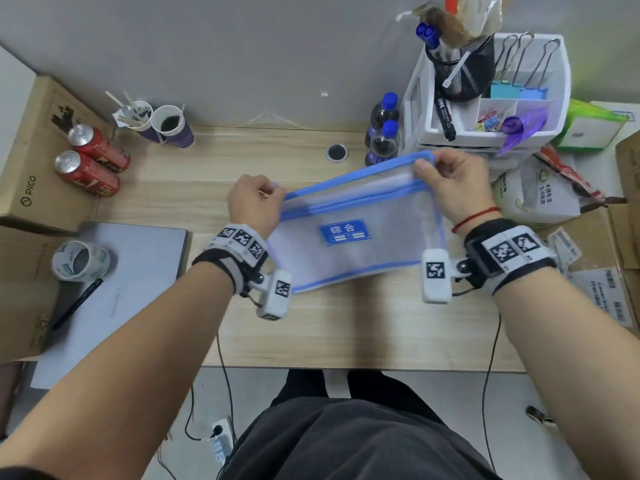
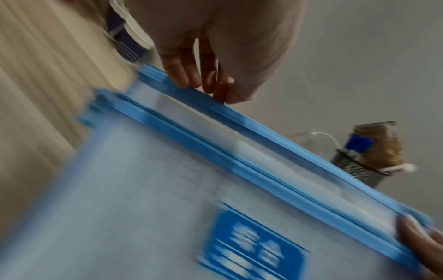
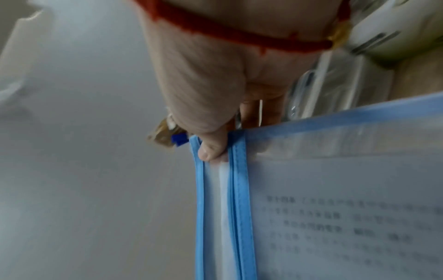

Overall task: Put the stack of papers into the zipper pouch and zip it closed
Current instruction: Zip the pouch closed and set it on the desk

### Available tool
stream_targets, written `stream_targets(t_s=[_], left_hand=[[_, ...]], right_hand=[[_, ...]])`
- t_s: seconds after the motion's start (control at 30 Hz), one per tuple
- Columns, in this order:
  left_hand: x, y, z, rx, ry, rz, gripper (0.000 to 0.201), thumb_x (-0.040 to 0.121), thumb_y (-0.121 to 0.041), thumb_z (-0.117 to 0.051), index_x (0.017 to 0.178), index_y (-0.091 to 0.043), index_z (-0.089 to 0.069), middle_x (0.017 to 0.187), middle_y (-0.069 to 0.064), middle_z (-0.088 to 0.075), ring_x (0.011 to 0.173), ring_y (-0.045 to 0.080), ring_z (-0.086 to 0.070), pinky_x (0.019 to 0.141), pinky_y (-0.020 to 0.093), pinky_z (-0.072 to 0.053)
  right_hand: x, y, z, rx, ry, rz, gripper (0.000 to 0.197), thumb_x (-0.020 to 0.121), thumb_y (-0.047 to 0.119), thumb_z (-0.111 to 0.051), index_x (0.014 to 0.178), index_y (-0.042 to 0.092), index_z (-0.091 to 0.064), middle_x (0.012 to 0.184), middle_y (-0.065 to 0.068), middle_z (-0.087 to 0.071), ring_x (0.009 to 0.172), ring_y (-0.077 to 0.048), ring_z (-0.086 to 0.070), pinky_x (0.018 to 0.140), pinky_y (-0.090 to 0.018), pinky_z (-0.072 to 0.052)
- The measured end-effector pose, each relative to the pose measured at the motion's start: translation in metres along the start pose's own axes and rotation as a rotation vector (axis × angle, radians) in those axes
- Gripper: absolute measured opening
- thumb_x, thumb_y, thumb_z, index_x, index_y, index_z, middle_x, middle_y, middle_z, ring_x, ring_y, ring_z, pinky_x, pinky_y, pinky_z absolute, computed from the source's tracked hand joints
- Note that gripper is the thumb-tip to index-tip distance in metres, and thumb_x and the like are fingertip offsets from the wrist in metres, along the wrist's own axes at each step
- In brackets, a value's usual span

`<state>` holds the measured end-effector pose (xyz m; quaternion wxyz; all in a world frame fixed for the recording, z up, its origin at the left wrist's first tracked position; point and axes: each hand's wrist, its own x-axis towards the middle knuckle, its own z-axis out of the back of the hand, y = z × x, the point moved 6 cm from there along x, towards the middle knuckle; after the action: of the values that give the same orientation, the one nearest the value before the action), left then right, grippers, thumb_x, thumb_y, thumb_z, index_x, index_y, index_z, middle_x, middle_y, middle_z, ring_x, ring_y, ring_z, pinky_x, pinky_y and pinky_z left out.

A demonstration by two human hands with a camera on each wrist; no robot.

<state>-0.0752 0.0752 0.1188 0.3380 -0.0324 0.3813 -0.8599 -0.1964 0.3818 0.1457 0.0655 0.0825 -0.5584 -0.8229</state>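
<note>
— Left hand (image 1: pixel 254 202) state?
— Fingers curled, pinching the left end of the zipper pouch (image 1: pixel 356 233) at its top edge.
— Right hand (image 1: pixel 450 183)?
— Thumb and fingers pinch the top right corner, thumb between the two blue bands.
— Pouch position?
— Held between both hands, tilted above the wooden surface (image 1: pixel 346 327). Stack of papers (image 3: pixel 347 217) inside; printed lines show through the mesh.
— Zipper shut?
— Cannot tell.

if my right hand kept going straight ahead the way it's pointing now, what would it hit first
Probably the two blue-capped bottles, just beyond the right hand, which pinches the pouch at its top right corner. The white organizer stands close beside them; depth is hard to judge.
</note>
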Motion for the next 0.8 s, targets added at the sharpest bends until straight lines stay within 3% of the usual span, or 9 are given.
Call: stream_targets(t_s=[0.07,0.13,0.2,0.27,0.33,0.43,0.57,0.67,0.8], left_hand=[[0.008,0.021,0.015,0.017,-0.043,0.011,0.024,0.081,-0.030,-0.058,0.080,-0.010,-0.072,0.091,0.017,-0.072,0.091,0.034,-0.065,0.084,0.034,-0.048],[0.011,0.032,0.020,-0.023,-0.002,0.048,0.020,0.083,-0.031,-0.057,0.081,-0.016,-0.070,0.092,0.015,-0.073,0.087,0.033,-0.064,0.082,0.033,-0.050],[0.011,0.034,0.017,-0.171,0.044,0.051,0.014,0.079,-0.039,-0.055,0.072,-0.029,-0.062,0.090,0.011,-0.075,0.084,0.031,-0.068,0.084,0.038,-0.056],[0.007,0.028,0.014,-0.250,0.082,-0.001,0.016,0.078,-0.043,-0.054,0.064,-0.035,-0.057,0.089,0.010,-0.076,0.086,0.032,-0.071,0.080,0.049,-0.059],[0.004,0.022,0.008,-0.313,0.126,-0.036,0.019,0.081,-0.042,-0.053,0.064,-0.035,-0.056,0.090,0.008,-0.076,0.088,0.029,-0.072,0.081,0.051,-0.059],[0.007,0.018,0.008,-0.356,0.112,-0.055,0.021,0.085,-0.039,-0.052,0.066,-0.031,-0.054,0.086,0.004,-0.077,0.086,0.026,-0.073,0.083,0.050,-0.058],[0.020,0.036,0.019,-0.323,0.052,-0.018,0.022,0.085,-0.042,-0.053,0.065,-0.033,-0.053,0.079,0.001,-0.076,0.080,0.031,-0.071,0.082,0.051,-0.057],[0.024,0.042,0.022,-0.367,0.073,-0.010,0.020,0.085,-0.042,-0.053,0.067,-0.034,-0.053,0.078,0.003,-0.076,0.080,0.033,-0.072,0.082,0.054,-0.057],[0.017,0.036,0.019,-0.486,0.162,-0.027,0.010,0.087,-0.035,-0.064,0.089,-0.027,-0.058,0.082,0.009,-0.071,0.072,0.023,-0.064,0.072,0.037,-0.054]], right_hand=[[0.004,-0.021,0.024,0.006,-0.079,-0.055,0.010,0.087,0.015,-0.064,0.078,0.017,-0.063,0.058,0.022,-0.068,0.058,0.008,-0.059,0.068,-0.016,-0.048],[0.004,-0.037,0.036,-0.066,-0.075,-0.105,0.019,0.088,0.011,-0.063,0.074,0.024,-0.059,0.062,0.015,-0.069,0.058,0.007,-0.059,0.070,-0.021,-0.050],[0.000,-0.041,0.032,-0.236,0.000,-0.127,0.015,0.085,0.013,-0.067,0.077,0.024,-0.060,0.079,0.001,-0.068,0.068,-0.006,-0.059,0.079,-0.034,-0.050],[-0.004,-0.032,0.020,-0.405,0.105,-0.087,0.010,0.080,0.021,-0.073,0.086,0.021,-0.064,0.089,0.001,-0.065,0.081,-0.012,-0.057,0.083,-0.030,-0.045],[-0.006,-0.019,-0.003,-0.631,0.262,-0.011,0.019,0.077,0.033,-0.076,0.093,0.025,-0.070,0.087,0.006,-0.063,0.084,-0.012,-0.057,0.080,-0.027,-0.042],[-0.002,-0.017,-0.026,-0.871,0.396,-0.002,0.019,0.079,0.044,-0.069,0.092,0.030,-0.073,0.079,0.006,-0.062,0.084,-0.022,-0.062,0.078,-0.033,-0.050],[-0.003,-0.020,-0.039,-0.863,0.463,-0.014,0.009,0.083,0.040,-0.064,0.079,0.032,-0.063,0.083,0.002,-0.068,0.086,-0.025,-0.063,0.078,-0.038,-0.052],[-0.014,-0.020,-0.057,-0.829,0.562,0.045,0.015,0.086,0.036,-0.064,0.090,0.021,-0.065,0.087,-0.003,-0.066,0.086,-0.026,-0.060,0.079,-0.038,-0.051],[-0.020,-0.021,-0.074,-0.723,0.560,0.070,0.010,0.088,0.035,-0.061,0.088,0.026,-0.065,0.084,-0.001,-0.065,0.087,-0.027,-0.062,0.077,-0.036,-0.048]])
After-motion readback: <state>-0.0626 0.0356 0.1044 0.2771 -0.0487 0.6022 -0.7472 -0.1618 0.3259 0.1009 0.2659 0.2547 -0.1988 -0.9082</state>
